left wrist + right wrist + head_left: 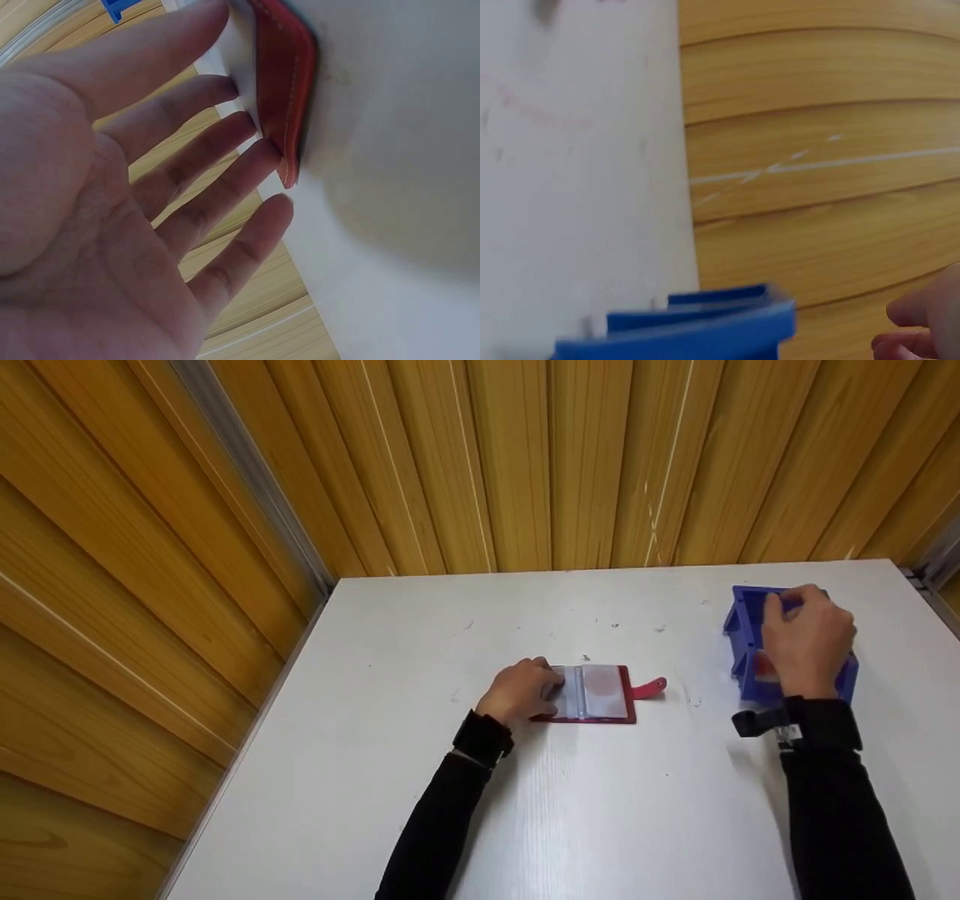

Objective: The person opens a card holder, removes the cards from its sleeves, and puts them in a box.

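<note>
A small card holder (604, 691) with a red cover lies spread open on the white table, showing clear plastic sleeves. Its red snap strap (649, 688) points right. My left hand (523, 688) rests on the holder's left side; in the left wrist view its loosely extended fingers touch the red cover (283, 82). Over the blue bin (742, 649) at the right is my right hand (810, 637), with bent fingers. Its thumb and a finger (922, 319) barely enter the right wrist view, so what they hold cannot be told. A reddish-white patch (765, 666) shows beside that hand at the bin.
The white table (375, 660) ends against yellow wood-patterned wall panels (510, 465) at the back. More panels (112, 585) stand along its left side. The bin's blue rim (705, 334) rises in front of the right wrist camera.
</note>
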Demonstrator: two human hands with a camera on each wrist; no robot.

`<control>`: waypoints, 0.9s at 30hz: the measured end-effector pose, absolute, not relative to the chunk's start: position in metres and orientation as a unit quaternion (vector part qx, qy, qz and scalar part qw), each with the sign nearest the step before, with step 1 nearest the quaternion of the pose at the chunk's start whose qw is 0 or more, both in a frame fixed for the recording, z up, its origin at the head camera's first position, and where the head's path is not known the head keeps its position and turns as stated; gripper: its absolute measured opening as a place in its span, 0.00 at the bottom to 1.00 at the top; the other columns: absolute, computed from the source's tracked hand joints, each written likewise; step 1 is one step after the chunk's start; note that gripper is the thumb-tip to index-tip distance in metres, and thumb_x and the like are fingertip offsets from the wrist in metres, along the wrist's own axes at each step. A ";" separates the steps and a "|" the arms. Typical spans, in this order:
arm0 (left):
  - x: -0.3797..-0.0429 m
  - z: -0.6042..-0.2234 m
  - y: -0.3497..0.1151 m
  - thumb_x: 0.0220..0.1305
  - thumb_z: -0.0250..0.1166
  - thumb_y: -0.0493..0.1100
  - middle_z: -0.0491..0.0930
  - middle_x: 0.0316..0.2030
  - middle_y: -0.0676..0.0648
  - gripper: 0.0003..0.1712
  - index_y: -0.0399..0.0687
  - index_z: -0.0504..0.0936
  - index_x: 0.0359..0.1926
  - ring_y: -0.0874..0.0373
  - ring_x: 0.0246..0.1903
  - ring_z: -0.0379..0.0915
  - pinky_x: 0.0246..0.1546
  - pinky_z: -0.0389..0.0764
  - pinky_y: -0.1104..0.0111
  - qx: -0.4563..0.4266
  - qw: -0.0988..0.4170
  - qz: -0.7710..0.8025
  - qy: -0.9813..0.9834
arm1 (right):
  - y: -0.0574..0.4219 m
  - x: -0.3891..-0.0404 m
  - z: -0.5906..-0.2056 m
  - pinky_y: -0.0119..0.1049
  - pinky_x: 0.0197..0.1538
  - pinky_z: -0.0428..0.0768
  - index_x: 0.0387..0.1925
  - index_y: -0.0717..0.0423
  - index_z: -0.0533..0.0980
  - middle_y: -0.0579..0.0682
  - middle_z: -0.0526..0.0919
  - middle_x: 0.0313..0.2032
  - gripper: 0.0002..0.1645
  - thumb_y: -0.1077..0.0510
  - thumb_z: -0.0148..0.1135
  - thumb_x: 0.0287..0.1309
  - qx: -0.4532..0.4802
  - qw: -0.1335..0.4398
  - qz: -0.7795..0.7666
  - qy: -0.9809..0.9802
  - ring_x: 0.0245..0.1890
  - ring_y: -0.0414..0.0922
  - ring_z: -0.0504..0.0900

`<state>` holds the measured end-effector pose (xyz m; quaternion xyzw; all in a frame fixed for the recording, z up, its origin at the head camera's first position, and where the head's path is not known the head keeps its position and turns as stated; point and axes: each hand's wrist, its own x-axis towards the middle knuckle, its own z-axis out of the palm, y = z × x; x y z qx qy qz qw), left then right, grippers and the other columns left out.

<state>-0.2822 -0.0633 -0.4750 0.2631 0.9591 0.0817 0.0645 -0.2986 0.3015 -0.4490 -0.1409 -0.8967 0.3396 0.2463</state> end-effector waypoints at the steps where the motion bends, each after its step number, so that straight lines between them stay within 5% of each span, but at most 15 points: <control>1: -0.283 -0.475 -0.063 0.61 0.77 0.45 0.82 0.52 0.48 0.25 0.53 0.86 0.59 0.54 0.51 0.77 0.56 0.79 0.63 0.264 0.064 0.079 0.959 | 0.293 -0.299 -0.448 0.43 0.46 0.78 0.56 0.66 0.81 0.69 0.86 0.37 0.27 0.46 0.56 0.74 -0.112 0.261 0.353 -0.891 0.35 0.54 0.83; 5: -0.283 -0.474 -0.064 0.61 0.77 0.46 0.82 0.53 0.48 0.25 0.53 0.86 0.60 0.53 0.52 0.77 0.56 0.80 0.63 0.264 0.065 0.072 0.960 | 0.251 -0.302 -0.459 0.30 0.32 0.68 0.53 0.59 0.83 0.56 0.82 0.26 0.21 0.48 0.64 0.71 0.049 0.205 0.370 -0.905 0.24 0.37 0.73; 9: -0.282 -0.475 -0.065 0.61 0.77 0.47 0.82 0.52 0.48 0.24 0.53 0.86 0.59 0.54 0.50 0.78 0.54 0.80 0.63 0.264 0.064 0.063 0.960 | 0.205 -0.301 -0.483 0.33 0.34 0.75 0.67 0.55 0.75 0.53 0.81 0.34 0.30 0.47 0.66 0.69 0.172 0.031 0.392 -0.903 0.31 0.43 0.76; 12: -0.282 -0.476 -0.065 0.62 0.77 0.47 0.83 0.52 0.48 0.24 0.54 0.86 0.59 0.54 0.51 0.78 0.55 0.81 0.63 0.268 0.060 0.056 0.960 | 0.180 -0.296 -0.498 0.37 0.39 0.75 0.74 0.54 0.69 0.53 0.78 0.39 0.41 0.45 0.71 0.65 0.221 -0.045 0.369 -0.902 0.36 0.46 0.75; 20: -0.283 -0.476 -0.064 0.62 0.77 0.48 0.82 0.55 0.49 0.26 0.55 0.85 0.62 0.54 0.54 0.78 0.58 0.79 0.63 0.255 0.070 0.059 0.963 | 0.182 -0.296 -0.509 0.38 0.37 0.65 0.74 0.55 0.69 0.52 0.71 0.36 0.54 0.36 0.78 0.52 0.229 -0.095 0.241 -0.938 0.36 0.46 0.68; 27: -0.282 -0.477 -0.065 0.63 0.76 0.48 0.82 0.54 0.49 0.24 0.55 0.86 0.60 0.55 0.53 0.77 0.57 0.79 0.63 0.260 0.073 0.053 0.961 | 0.187 -0.299 -0.515 0.38 0.38 0.65 0.71 0.51 0.72 0.49 0.72 0.33 0.52 0.38 0.81 0.48 0.212 -0.106 0.302 -0.923 0.36 0.45 0.69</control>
